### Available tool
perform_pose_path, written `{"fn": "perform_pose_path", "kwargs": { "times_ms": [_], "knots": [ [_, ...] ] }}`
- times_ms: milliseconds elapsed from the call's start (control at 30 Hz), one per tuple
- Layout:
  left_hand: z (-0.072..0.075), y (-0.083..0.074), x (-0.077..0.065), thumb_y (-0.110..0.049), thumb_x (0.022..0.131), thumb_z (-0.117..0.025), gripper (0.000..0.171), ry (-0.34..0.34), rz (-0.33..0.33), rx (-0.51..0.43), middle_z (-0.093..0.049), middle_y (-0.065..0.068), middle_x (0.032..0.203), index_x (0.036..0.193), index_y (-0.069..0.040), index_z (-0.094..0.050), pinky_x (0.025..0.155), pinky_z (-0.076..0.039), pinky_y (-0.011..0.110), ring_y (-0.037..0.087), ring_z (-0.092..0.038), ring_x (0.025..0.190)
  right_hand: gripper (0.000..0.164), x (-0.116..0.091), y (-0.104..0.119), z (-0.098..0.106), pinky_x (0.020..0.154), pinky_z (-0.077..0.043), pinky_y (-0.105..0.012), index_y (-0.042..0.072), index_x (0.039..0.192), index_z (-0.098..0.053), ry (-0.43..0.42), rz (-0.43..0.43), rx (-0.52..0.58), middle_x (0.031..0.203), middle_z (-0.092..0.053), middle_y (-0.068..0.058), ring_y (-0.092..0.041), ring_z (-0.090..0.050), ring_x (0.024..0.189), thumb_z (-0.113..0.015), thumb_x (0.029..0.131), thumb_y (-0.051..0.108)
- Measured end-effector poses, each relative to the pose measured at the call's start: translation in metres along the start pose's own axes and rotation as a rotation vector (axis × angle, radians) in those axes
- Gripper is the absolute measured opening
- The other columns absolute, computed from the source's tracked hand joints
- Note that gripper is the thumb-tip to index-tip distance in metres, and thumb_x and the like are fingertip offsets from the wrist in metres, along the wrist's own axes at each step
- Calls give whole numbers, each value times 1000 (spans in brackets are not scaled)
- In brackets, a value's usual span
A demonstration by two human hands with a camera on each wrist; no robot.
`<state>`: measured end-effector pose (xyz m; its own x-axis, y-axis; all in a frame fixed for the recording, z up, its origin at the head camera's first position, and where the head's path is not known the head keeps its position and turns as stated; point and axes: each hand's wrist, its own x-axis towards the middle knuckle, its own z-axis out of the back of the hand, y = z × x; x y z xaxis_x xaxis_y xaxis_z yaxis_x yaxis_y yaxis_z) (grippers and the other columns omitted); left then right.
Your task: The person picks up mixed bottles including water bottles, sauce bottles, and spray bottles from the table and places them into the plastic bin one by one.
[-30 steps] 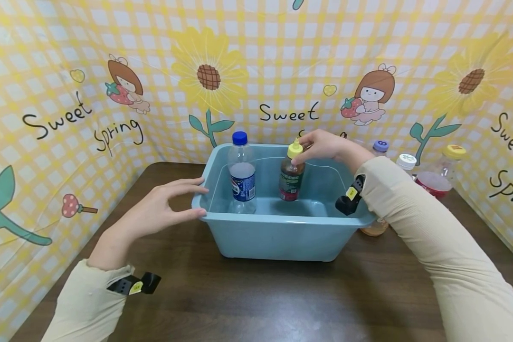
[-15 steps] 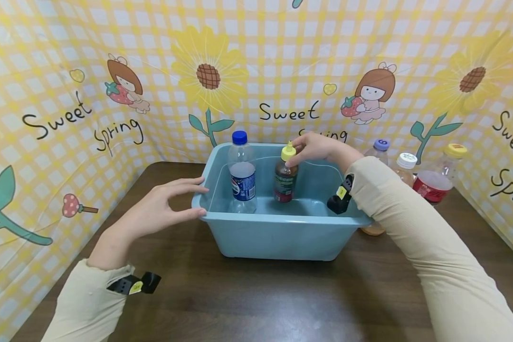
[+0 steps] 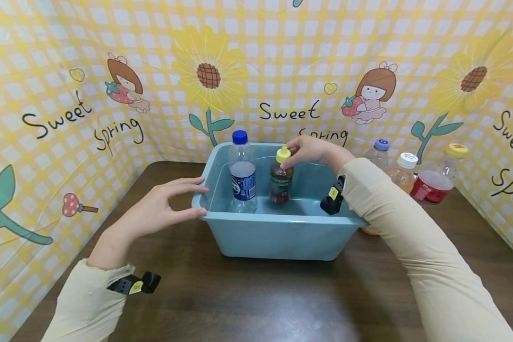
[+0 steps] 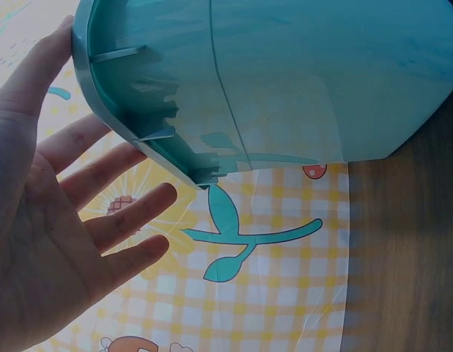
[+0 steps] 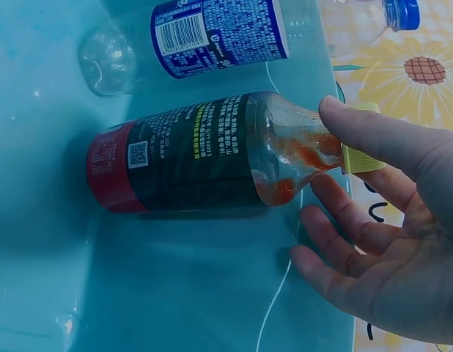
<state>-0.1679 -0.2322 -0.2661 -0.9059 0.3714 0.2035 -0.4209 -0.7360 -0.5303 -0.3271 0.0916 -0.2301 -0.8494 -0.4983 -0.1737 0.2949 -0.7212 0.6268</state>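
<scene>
A light blue plastic tub point(image 3: 282, 237) stands on the table. My right hand point(image 3: 314, 151) pinches the neck and yellow cap of a dark-labelled sauce bottle point(image 3: 280, 183) inside it. In the right wrist view, red sauce smears the clear shoulder of this sauce bottle point(image 5: 190, 158), and the thumb lies against the cap. To its left in the tub is an upright clear plastic bottle point(image 3: 242, 185) with a blue cap and blue label. My left hand point(image 3: 166, 204) touches the tub's left rim with thumb and fingertips; in the left wrist view its fingers point(image 4: 131, 224) are spread and fairly straight.
Right of the tub stand a purple-capped clear bottle point(image 3: 380, 151), a white-capped bottle of orange drink point(image 3: 403, 176) and a yellow-capped bottle point(image 3: 436, 183) with a red label. The right sleeve partly covers them. A yellow checked cloth point(image 3: 278, 61) hangs behind the brown table point(image 3: 175, 304).
My right hand has moved left inside the tub with the sauce bottle, bringing it closer to the blue-capped bottle. My left hand has stayed at the rim.
</scene>
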Motion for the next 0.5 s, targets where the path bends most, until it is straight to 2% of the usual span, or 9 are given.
{"fn": "perform_pose_path", "kwargs": {
  "times_ms": [200, 500],
  "knots": [
    [0, -1, 0, -40, 83, -68, 46, 0, 4, -5, -45, 5, 145, 123, -19, -61, 101, -39, 57, 31, -40, 134, 42, 3, 3, -4, 106, -37, -46, 9, 118, -61, 17, -22, 14, 122, -61, -11, -24, -54, 109, -73, 81, 22],
    [-1, -1, -1, -39, 83, -68, 45, -2, 7, -16, -44, 5, 145, 123, -18, -61, 101, -39, 57, 31, -40, 134, 31, 7, 6, -9, 102, -38, -43, 7, 106, -63, 23, -8, -28, 114, -63, -11, -24, -52, 103, -72, 82, 23]
  ]
}}
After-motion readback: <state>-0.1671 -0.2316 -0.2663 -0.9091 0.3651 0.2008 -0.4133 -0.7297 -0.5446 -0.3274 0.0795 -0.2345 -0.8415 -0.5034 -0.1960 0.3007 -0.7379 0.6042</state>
